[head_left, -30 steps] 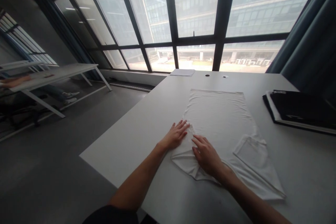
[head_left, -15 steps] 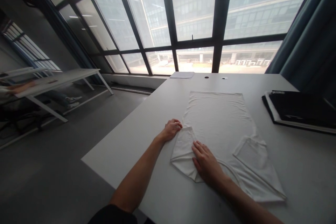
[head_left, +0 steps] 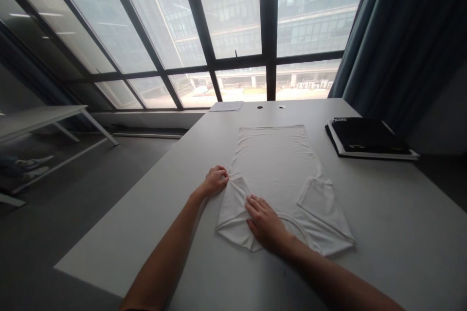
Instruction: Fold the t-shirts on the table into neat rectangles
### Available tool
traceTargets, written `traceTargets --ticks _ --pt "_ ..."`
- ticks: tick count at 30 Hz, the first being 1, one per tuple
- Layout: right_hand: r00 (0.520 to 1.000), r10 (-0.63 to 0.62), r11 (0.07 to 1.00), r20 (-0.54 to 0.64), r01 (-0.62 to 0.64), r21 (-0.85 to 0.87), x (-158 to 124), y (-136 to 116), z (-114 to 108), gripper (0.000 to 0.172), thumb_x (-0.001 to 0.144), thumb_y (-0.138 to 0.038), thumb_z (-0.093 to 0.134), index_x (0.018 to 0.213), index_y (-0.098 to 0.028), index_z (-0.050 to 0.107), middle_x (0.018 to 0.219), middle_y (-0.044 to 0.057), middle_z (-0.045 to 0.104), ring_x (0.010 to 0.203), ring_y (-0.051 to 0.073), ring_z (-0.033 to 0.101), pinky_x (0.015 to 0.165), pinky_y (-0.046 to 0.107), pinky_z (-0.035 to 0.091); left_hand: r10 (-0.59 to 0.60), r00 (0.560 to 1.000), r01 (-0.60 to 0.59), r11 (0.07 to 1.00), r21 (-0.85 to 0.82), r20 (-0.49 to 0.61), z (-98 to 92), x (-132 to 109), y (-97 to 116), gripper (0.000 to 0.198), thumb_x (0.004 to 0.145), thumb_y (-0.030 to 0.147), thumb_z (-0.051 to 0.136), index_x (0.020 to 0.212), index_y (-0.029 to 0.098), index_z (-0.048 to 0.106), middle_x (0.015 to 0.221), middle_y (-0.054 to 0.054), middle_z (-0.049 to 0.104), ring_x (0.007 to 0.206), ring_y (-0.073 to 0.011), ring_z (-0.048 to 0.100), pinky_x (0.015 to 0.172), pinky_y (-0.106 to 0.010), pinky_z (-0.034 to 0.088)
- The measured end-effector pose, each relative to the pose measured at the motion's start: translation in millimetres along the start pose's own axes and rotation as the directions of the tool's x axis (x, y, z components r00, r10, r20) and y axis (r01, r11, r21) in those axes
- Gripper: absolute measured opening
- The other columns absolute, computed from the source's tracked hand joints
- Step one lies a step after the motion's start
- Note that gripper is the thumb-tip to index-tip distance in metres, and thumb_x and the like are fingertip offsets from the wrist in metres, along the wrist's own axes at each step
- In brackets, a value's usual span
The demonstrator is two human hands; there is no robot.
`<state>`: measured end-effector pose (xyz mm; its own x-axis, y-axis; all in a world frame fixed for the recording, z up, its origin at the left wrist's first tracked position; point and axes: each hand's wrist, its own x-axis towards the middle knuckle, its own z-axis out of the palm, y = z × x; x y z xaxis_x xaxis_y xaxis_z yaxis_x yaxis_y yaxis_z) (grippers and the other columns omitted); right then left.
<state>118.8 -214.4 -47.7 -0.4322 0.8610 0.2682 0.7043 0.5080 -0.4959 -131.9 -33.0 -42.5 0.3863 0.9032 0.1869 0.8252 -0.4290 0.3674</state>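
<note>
A white T-shirt lies spread on the white table, its hem toward the window and its neckline toward me. Both sleeves are folded inward over the body. At the left edge of the shirt, by the folded sleeve, my left hand has its fingers closed on the fabric. My right hand rests flat on the shirt near the left sleeve and collar, fingers stretched out, covering part of the neckline.
Dark folded cloths with a white layer are stacked at the right. White paper lies at the far edge, beside two round cable holes. Another table stands left, with a person's shoes below it.
My view has turned to the right, so everything sits further left in it. Both hands keep nearly the same places on the T-shirt, which looks unchanged.
</note>
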Motion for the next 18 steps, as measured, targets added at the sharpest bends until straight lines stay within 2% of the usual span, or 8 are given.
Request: traceTargets --ticks 3,6,9,12,14,16,18 --pt "1.000 -0.001 1.000 -0.006 0.001 -0.002 0 1 2 0.046 0.091 -0.018 0.055 0.137 -0.015 0.057 0.152 0.013 0.049 0.143 0.026 0.039 0.121 0.044 0.029 0.016 0.993 -0.017 1.000 -0.009 -0.114 -4.2 -8 20 0.017 0.083 0.025 0.059 0.093 0.022 0.072 0.107 -0.007 0.066 0.106 -0.0251 0.061 0.103 -0.041 0.045" --pt "1.000 -0.005 1.000 -0.002 0.005 -0.002 0 2 4 0.047 0.090 -0.016 0.055 0.138 -0.015 0.056 0.152 0.014 0.049 0.144 0.026 0.038 0.121 0.046 0.029 0.092 0.975 -0.114 0.988 -0.102 -0.205 -6.4 -20 46 0.028 0.090 0.016 0.046 0.103 0.021 0.071 0.111 -0.008 0.067 0.108 -0.0213 0.063 0.103 -0.036 0.047" --pt "1.000 -0.008 1.000 -0.003 0.008 -0.001 0 3 6 0.047 0.090 -0.016 0.054 0.138 -0.014 0.057 0.152 0.013 0.049 0.144 0.026 0.038 0.121 0.046 0.028 0.170 0.980 -0.182 0.976 -0.121 -0.102 3.7 -34 66 0.038 0.095 0.017 0.041 0.123 0.021 0.067 0.129 -0.009 0.065 0.123 -0.0201 0.059 0.111 -0.036 0.042" --pt "1.000 -0.013 1.000 -0.002 0.013 -0.010 -1 3 5 0.048 0.090 -0.016 0.053 0.138 -0.013 0.056 0.152 0.013 0.049 0.144 0.027 0.038 0.121 0.045 0.028 0.183 0.981 -0.183 0.983 -0.005 0.069 19.4 -47 72 0.047 0.100 0.028 0.042 0.146 0.020 0.049 0.155 -0.012 0.045 0.146 -0.0248 0.037 0.121 -0.048 0.025" --pt "1.000 -0.014 1.000 0.003 0.014 -0.020 -1 2 5 0.048 0.091 -0.016 0.052 0.138 -0.012 0.056 0.152 0.014 0.048 0.144 0.027 0.038 0.121 0.045 0.027 0.161 0.977 -0.172 0.983 0.070 0.141 24.7 -52 73 0.054 0.102 0.035 0.042 0.153 0.020 0.039 0.162 -0.013 0.032 0.151 -0.0270 0.025 0.122 -0.055 0.016" --pt "1.000 -0.015 0.999 0.008 0.015 -0.030 -1 2 5 0.048 0.091 -0.016 0.051 0.139 -0.012 0.056 0.152 0.014 0.048 0.144 0.027 0.038 0.121 0.045 0.027 0.146 0.977 -0.164 0.980 0.110 0.155 23.8 -54 76 0.055 0.103 0.037 0.040 0.155 0.020 0.035 0.163 -0.013 0.028 0.153 -0.0273 0.021 0.122 -0.057 0.013" --pt "1.000 -0.016 0.999 0.011 0.017 -0.035 -1 2 5 0.048 0.091 -0.015 0.051 0.139 -0.012 0.055 0.152 0.014 0.048 0.145 0.027 0.038 0.121 0.045 0.027 0.148 0.982 -0.163 0.979 0.125 0.117 19.9 -53 81 0.054 0.104 0.034 0.035 0.155 0.018 0.035 0.163 -0.014 0.029 0.153 -0.0260 0.020 0.123 -0.055 0.012"
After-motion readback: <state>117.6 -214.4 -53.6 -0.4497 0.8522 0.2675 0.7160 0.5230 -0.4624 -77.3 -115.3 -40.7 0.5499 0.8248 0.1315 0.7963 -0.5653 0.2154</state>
